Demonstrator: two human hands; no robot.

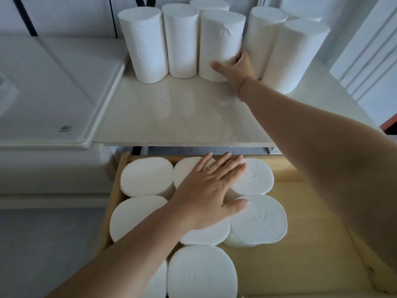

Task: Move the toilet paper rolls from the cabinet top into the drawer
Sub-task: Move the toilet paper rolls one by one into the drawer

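Several white toilet paper rolls stand upright along the back of the pale cabinet top (171, 117). My right hand (237, 68) reaches to the middle front roll (221, 39) and grips its lower right side, thumb across the front, fingers behind. Below, the open wooden drawer (300, 244) holds several rolls standing on end in its left part. My left hand (210, 190) lies flat with straight fingers on top of those drawer rolls (257, 220).
A white appliance lid (49, 100) adjoins the cabinet top on the left. The drawer's right part shows bare wood. White panelled wall (365, 50) rises at the right, and grey floor (43, 244) lies at the lower left.
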